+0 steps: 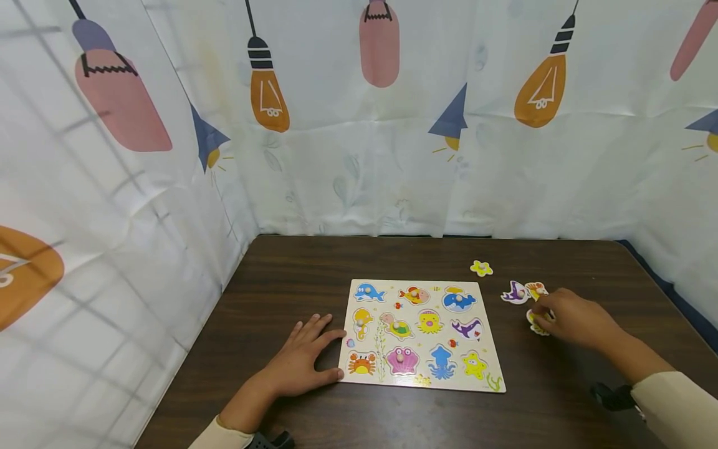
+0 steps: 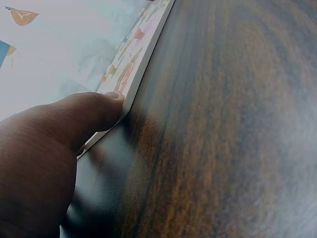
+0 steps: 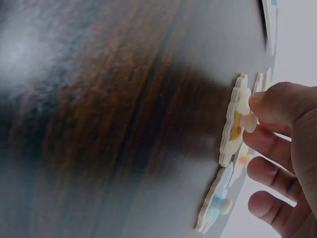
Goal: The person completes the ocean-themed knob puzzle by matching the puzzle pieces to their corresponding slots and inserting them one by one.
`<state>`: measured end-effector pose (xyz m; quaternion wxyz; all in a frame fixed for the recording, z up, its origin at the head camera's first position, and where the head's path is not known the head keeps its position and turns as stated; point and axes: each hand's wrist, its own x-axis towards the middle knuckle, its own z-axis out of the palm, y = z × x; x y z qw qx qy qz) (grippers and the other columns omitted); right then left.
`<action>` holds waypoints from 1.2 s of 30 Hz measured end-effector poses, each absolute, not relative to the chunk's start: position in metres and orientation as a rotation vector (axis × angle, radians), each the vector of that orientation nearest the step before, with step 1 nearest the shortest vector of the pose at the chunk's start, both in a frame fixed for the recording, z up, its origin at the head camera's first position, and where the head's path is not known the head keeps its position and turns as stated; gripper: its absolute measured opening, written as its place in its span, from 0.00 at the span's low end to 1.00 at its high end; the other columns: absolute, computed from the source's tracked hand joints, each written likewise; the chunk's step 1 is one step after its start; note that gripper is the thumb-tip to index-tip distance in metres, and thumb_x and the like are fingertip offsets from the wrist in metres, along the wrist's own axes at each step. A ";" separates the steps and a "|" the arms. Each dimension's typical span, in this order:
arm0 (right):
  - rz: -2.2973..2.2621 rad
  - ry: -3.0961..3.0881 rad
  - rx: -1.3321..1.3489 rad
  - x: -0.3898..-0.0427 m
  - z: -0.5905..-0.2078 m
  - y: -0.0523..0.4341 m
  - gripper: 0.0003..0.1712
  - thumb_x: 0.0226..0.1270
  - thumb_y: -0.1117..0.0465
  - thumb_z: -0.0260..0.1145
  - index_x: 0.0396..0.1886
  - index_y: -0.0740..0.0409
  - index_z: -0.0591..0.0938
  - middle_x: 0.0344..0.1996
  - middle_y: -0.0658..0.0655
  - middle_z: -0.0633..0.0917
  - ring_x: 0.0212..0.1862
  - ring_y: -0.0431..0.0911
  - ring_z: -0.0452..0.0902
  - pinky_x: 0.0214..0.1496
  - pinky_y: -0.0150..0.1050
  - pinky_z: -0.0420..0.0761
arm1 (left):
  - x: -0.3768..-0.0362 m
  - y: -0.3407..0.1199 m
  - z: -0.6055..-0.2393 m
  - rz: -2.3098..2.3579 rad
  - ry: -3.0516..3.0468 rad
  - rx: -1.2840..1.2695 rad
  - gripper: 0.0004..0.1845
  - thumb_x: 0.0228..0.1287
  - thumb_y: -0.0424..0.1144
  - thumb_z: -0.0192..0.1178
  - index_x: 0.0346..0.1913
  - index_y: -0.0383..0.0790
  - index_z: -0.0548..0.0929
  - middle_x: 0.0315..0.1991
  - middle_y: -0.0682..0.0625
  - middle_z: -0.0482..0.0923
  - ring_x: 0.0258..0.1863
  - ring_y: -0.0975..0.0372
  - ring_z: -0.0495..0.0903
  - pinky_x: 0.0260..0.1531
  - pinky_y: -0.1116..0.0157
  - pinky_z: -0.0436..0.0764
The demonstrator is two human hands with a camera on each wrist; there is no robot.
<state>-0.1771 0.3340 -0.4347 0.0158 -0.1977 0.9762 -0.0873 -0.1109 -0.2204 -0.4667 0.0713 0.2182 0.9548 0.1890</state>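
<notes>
The yellow puzzle piece (image 1: 537, 323) lies on the dark wooden table (image 1: 291, 262) just right of the puzzle board (image 1: 422, 333), partly hidden under your right hand (image 1: 572, 319). In the right wrist view, your fingertips (image 3: 270, 106) pinch the small peg of that piece (image 3: 234, 126), which sits flat against the tabletop. Your remaining fingers curl loosely below it, near another loose piece (image 3: 215, 203) with a peg of its own.

Just beyond your right hand, farther from you, lie a purple piece (image 1: 515, 293) and an orange one (image 1: 535, 289), touching or nearly touching each other. A yellow flower-shaped piece (image 1: 481, 268) lies apart, farther still, past the board's far right corner.

The board rests near the table's middle, with sea creatures in three rows; several pieces show pegs.

Your left hand (image 1: 303, 358) lies flat on the table at the board's near left edge, fingers spread and straight. The left wrist view shows your thumb (image 2: 94, 111) pressed against the edge of the board (image 2: 143, 54).

White curtains (image 1: 359, 156) printed with light bulbs surround the table.
</notes>
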 end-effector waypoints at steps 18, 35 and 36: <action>-0.297 3.034 -0.818 -0.173 -0.441 0.344 0.08 0.57 0.64 0.78 0.32 0.48 0.87 0.32 0.42 0.83 0.35 0.41 0.76 0.34 0.44 0.81 | -0.111 -0.222 -0.468 0.555 2.865 0.638 0.40 0.62 0.73 0.60 0.74 0.62 0.70 0.80 0.46 0.54 0.80 0.47 0.46 0.75 0.41 0.43; -0.292 3.091 -0.816 -0.169 -0.425 0.304 0.08 0.56 0.62 0.80 0.33 0.46 0.89 0.35 0.43 0.85 0.40 0.45 0.78 0.39 0.48 0.84 | -0.111 -0.222 -0.468 0.570 2.869 0.664 0.41 0.62 0.73 0.58 0.75 0.61 0.70 0.80 0.44 0.54 0.80 0.45 0.47 0.75 0.39 0.43; -0.296 3.092 -0.829 -0.169 -0.424 0.302 0.08 0.56 0.62 0.80 0.33 0.45 0.89 0.35 0.43 0.85 0.40 0.45 0.78 0.39 0.48 0.84 | -0.111 -0.222 -0.468 0.572 2.868 0.665 0.41 0.62 0.73 0.58 0.74 0.61 0.70 0.80 0.44 0.54 0.80 0.45 0.47 0.75 0.39 0.43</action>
